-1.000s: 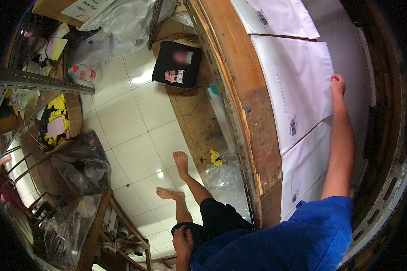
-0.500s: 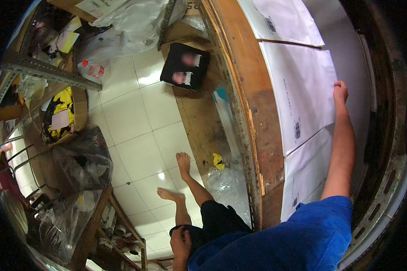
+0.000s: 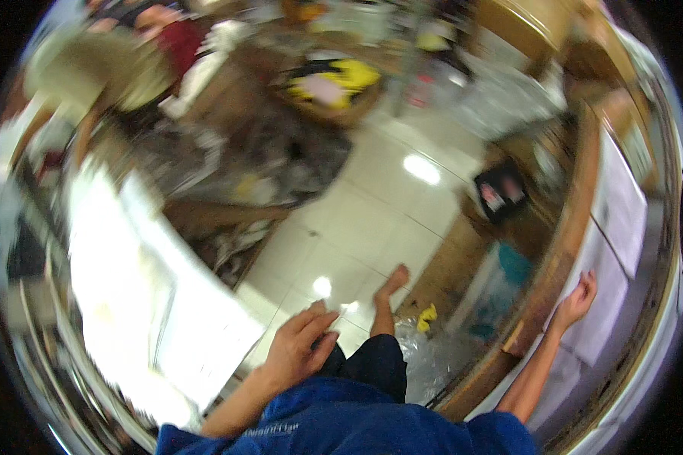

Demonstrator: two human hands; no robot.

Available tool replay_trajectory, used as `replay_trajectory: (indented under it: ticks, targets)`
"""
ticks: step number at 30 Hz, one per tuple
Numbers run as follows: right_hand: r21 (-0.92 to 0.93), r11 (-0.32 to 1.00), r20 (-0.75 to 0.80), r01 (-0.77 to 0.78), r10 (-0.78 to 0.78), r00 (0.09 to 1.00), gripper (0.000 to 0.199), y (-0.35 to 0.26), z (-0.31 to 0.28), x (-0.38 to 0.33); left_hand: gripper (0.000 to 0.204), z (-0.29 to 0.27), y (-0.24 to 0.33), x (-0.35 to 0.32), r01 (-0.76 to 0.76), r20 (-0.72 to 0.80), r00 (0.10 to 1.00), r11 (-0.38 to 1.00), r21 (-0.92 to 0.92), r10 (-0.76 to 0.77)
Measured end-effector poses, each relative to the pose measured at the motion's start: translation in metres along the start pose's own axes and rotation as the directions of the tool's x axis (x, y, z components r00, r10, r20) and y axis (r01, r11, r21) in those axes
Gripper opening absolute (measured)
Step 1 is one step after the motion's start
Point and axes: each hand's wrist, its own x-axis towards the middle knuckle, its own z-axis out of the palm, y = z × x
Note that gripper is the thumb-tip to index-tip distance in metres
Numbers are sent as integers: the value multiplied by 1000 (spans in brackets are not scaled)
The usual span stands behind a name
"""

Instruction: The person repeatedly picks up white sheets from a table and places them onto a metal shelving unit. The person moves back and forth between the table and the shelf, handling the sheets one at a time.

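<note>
My right hand [image 3: 576,299] rests with fingers spread on white sheets [image 3: 613,227] that lie on a wooden table [image 3: 561,250] at the right. My left hand [image 3: 300,349] hovers open above my knee, next to a stack of white sheets [image 3: 167,303] on the left; it holds nothing. I wear a blue top and dark shorts, and one bare foot [image 3: 393,282] stands on the white tiled floor [image 3: 364,220]. The picture is blurred by motion.
A black box [image 3: 501,193] and a clear plastic bag [image 3: 432,356] sit under the table's edge. A basket with yellow and black items [image 3: 334,83] and cluttered shelves stand at the back. Another person in red [image 3: 167,34] is at the upper left.
The view has swung sharply to the left, bringing the left stack of sheets and the room's back into sight. My left hand has come up off my knee; my right hand stays on the sheets.
</note>
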Motion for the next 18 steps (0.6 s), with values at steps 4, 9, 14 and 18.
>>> replay_trajectory:
  ticks: [4,9,14,18]
  targets:
    - [340,917,365,-207,74,928,19,-165,46,-74,33,-127,-19,-44,-120,-332,916,941,316,228]
    - [508,750,550,-423,95,830,19,-263,53,-157,42,-264,-97,-126,321,-511,855,687,652,85]
    - [483,768,636,-421,23,772,19,-314,52,-208,42,-370,-219,-181,541,-536,841,97,835,-76]
    - [467,707,684,-530,90,724,13,-380,23,-227,25,-402,-276,-195,436,-420,838,-34,899,-348]
